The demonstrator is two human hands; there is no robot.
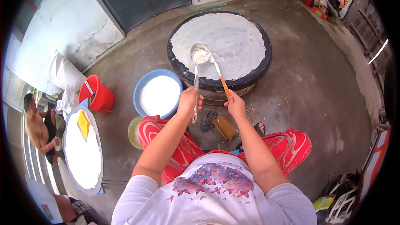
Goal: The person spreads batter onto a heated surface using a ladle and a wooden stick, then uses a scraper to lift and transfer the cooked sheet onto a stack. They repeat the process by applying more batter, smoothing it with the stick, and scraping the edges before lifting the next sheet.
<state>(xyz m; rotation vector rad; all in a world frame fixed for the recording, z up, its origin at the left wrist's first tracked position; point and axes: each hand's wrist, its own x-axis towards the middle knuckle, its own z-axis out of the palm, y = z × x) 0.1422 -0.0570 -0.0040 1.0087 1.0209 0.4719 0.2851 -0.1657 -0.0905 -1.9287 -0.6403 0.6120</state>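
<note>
My left hand [188, 102] is closed round the handle of a metal ladle [200, 55], whose bowl carries some white paste. In my right hand [236, 106] is the orange handle of a spatula [221, 75], its white-smeared end right beside the ladle's bowl. Both tools are over a large round griddle [267, 58] with a black rim. A white layer [225, 33] of batter covers most of its top. Left of the griddle, near my left hand, stands a blue basin [139, 109] filled with white batter [159, 96].
At left, a red bucket [105, 99] stands near an oval board [90, 190] bearing a white layer and a yellow piece [83, 126]. A person [39, 129] sits beyond it. A brown block [225, 128] lies before my feet. A green bowl [134, 132] is by my left knee.
</note>
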